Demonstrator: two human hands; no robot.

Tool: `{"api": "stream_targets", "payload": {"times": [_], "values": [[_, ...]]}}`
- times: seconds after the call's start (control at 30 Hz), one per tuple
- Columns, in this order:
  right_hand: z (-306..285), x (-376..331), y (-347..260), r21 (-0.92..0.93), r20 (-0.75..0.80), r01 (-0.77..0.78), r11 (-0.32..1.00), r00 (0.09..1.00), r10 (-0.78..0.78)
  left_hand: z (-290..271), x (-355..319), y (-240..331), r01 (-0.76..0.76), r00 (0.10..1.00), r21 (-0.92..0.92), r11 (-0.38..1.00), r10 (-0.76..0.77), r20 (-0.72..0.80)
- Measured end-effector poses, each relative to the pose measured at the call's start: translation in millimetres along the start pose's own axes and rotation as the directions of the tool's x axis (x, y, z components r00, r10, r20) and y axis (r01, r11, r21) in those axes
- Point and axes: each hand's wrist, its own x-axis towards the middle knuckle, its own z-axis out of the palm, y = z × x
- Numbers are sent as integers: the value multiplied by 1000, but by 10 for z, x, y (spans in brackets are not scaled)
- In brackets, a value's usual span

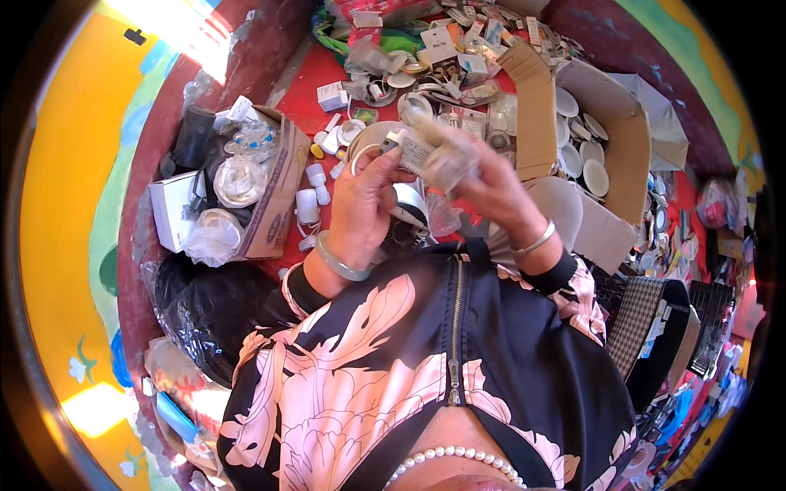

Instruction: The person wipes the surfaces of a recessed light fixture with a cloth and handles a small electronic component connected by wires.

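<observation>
In the middle of the picture my left hand [366, 199] is closed, thumb and fingers pinching a small white block-shaped electrical part [415, 152] with a printed label. A white loop, perhaps its cable, curves beside the thumb. My right hand [495, 190] is at the block's other side, its fingers smeared by motion. Something pale and see-through shows by those fingers, too blurred to name. Beneath the hands is a round white lamp-like piece [409, 196] with a dark lower part.
To the left a cardboard box [274, 184] holds wrapped lamp parts. White bulbs [307, 206] lie beside it on red cloth. At the right an open carton [536, 123] contains round white discs [595, 176]. Small boxes and loose fittings crowd the far side. A black plastic bag [209, 307] sits near left.
</observation>
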Motion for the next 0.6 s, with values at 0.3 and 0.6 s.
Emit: {"api": "stream_targets", "payload": {"times": [0.3, 0.6], "values": [[234, 3, 3, 398, -101, -121, 909, 979, 175, -74, -58, -34, -50, 995, 163, 985, 34, 96], [107, -33, -270, 323, 92, -247, 914, 969, 230, -87, -87, -155, -479, 878, 445, 757, 404, 257]]}}
